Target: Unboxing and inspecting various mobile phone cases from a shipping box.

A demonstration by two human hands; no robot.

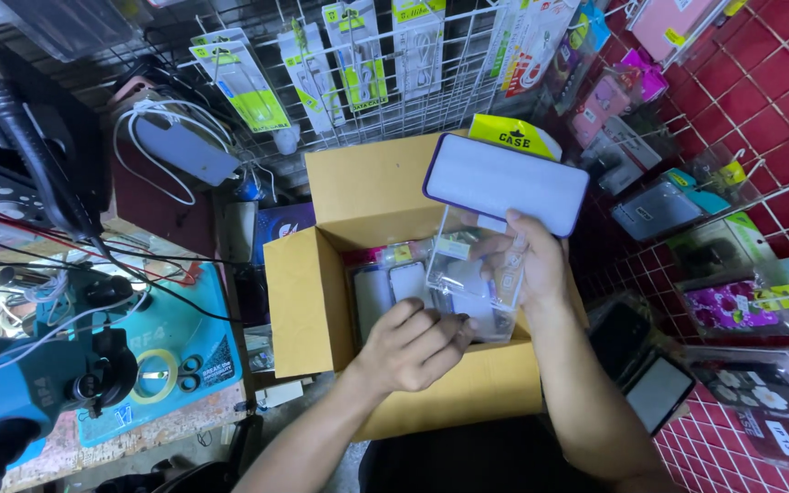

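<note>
right hand (pixel 524 265) clamps a clear plastic case packet (pixel 469 290) and purple-rimmed phone case (pixel 504 183); left hand (pixel 410 345), at seven o'clock, pinches the packet (many remain in the open cardboard box (pixel 308 301)).

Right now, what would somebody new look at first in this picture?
Probably the open cardboard box in the middle, packed with phone cases. Above it the right hand holds a purple-edged phone case together with a clear packet, while the left hand reaches into the box. Behind hangs a wire rack with packaged cables, and a red tiled wall is on the right.
</note>
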